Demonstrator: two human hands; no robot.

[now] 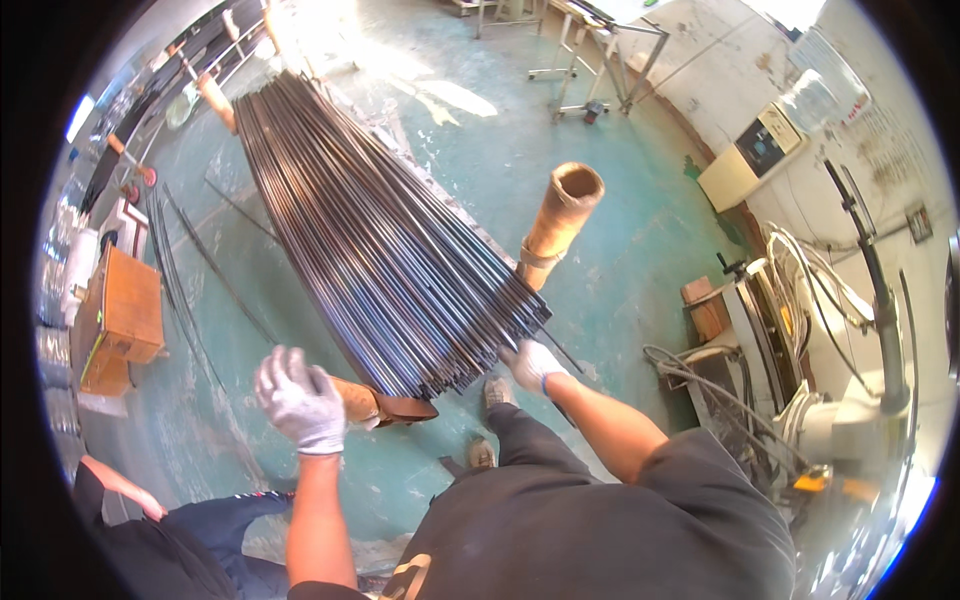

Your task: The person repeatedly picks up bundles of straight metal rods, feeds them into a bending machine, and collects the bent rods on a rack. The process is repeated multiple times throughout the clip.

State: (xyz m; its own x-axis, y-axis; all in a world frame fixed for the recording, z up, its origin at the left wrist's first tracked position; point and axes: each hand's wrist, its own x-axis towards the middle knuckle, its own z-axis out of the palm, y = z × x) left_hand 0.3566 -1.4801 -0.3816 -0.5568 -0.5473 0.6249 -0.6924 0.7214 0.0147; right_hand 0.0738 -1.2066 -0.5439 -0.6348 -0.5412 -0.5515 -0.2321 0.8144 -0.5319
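A wide layer of long, thin dark metal rods (350,230) lies in front of me, its uneven near ends close to my body. My right hand (532,367), in a white glove, is closed at the right corner of these ends. A dark rod end shows below its wrist; the fingers are partly hidden. Raised to the left of the rods, my gloved left hand (300,400) is open, fingers apart and holding nothing. Beside it, a brown tube-wrapped post (356,402) stands at the stack's near left corner. Another upright brown tube (562,215) rises at the right edge.
Several loose rods (185,270) lie on the green floor at left, near a brown box (125,305). Another person (190,540) is at lower left. Machinery with hoses (770,360) stands at right, below a water dispenser (755,155). A metal-framed table (610,40) is at the back.
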